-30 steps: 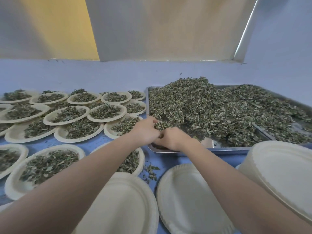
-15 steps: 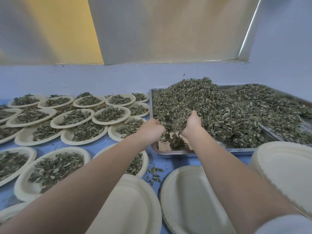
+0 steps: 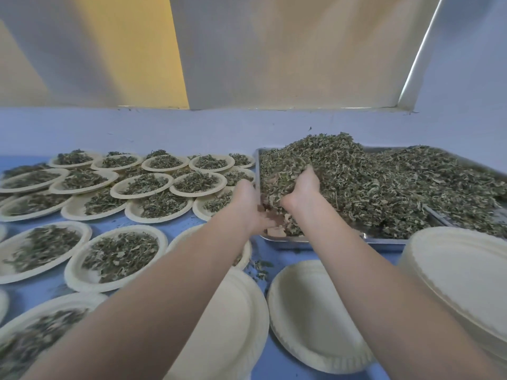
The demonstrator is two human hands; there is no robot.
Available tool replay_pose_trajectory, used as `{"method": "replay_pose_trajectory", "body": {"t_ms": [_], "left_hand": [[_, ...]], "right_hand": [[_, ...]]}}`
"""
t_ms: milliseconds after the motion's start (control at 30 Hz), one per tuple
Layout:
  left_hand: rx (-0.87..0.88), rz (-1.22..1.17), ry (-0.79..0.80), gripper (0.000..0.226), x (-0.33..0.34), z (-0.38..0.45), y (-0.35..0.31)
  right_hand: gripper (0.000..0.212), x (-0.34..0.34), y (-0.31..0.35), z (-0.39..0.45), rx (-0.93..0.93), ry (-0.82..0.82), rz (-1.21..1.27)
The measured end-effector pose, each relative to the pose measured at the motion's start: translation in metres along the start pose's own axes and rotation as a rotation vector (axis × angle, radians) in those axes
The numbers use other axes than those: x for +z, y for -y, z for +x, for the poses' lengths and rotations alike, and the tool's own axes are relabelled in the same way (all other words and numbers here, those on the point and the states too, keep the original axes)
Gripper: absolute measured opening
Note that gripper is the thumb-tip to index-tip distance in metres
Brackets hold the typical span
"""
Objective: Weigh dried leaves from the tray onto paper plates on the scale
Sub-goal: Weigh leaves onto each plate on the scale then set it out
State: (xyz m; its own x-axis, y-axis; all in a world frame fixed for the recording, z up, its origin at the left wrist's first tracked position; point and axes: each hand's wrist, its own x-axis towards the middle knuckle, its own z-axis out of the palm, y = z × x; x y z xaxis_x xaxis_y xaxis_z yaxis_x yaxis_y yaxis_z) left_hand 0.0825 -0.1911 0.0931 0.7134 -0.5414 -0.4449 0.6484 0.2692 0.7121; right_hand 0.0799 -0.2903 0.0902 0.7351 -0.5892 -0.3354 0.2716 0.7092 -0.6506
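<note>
Both hands have come up out of the metal tray (image 3: 384,238) since a second ago, when they were dug low into its near left corner. The left hand (image 3: 248,202) and right hand (image 3: 301,187) now face each other, cupped, with a clump of dried leaves (image 3: 277,182) heaped between them above that corner. The fingers are buried in the leaves, curled round the clump; a few bits drop below the wrists. The rest of the leaves fill the tray at the counter's far right. Filled paper plates (image 3: 120,253) cover the blue counter (image 3: 175,224) to the left. Two empty paper plates (image 3: 310,319) lie at the near edge, under the forearms, and a stack of plates (image 3: 461,272) stands at the near right.
</note>
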Motion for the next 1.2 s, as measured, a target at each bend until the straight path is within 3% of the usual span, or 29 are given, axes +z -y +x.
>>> {"method": "replay_pose_trajectory", "body": {"t_ms": [100, 233, 333, 433, 533, 600, 633, 733, 833, 1033, 1200], "left_hand": [[0.108, -0.032, -0.117, 0.044, -0.029, -0.023, -0.015], [0.196, 0.023, -0.140, 0.048, -0.076, -0.063, -0.022], [0.265, 0.133, -0.222, 0.042, -0.106, -0.089, -0.020], [0.344, 0.256, -0.328, 0.038, -0.129, -0.103, -0.013], [0.418, 0.347, -0.359, 0.030, -0.143, -0.111, -0.002], [0.481, 0.368, -0.373, 0.024, -0.149, -0.113, 0.006], [0.506, 0.374, -0.385, 0.020, -0.152, -0.112, 0.009], [0.547, 0.447, -0.418, 0.016, -0.159, -0.109, 0.014], [0.598, 0.504, -0.439, 0.018, -0.164, -0.108, 0.017], [0.692, 0.575, -0.394, 0.018, -0.169, -0.114, 0.027], [0.728, 0.657, -0.394, 0.019, -0.170, -0.115, 0.029]], "right_hand": [[0.041, 0.010, -0.018, -0.027, 0.061, 0.140, -0.034], [0.044, 0.012, -0.051, -0.066, 0.124, 0.240, -0.143], [0.036, 0.002, -0.079, -0.099, 0.090, 0.368, -0.340], [0.030, -0.016, -0.096, -0.126, -0.361, 0.481, -1.005], [0.034, -0.032, -0.105, -0.135, -0.838, 0.831, -1.599], [0.042, -0.039, -0.108, -0.139, -0.953, 0.947, -1.917], [0.050, -0.041, -0.105, -0.142, -0.908, 0.960, -2.010], [0.071, -0.043, -0.092, -0.147, -0.681, 0.985, -2.002], [0.071, -0.042, -0.081, -0.146, -0.725, 0.970, -1.815], [0.060, -0.050, -0.084, -0.138, -0.689, 0.772, -1.447], [0.058, -0.051, -0.093, -0.135, -0.703, 0.706, -1.347]]}}
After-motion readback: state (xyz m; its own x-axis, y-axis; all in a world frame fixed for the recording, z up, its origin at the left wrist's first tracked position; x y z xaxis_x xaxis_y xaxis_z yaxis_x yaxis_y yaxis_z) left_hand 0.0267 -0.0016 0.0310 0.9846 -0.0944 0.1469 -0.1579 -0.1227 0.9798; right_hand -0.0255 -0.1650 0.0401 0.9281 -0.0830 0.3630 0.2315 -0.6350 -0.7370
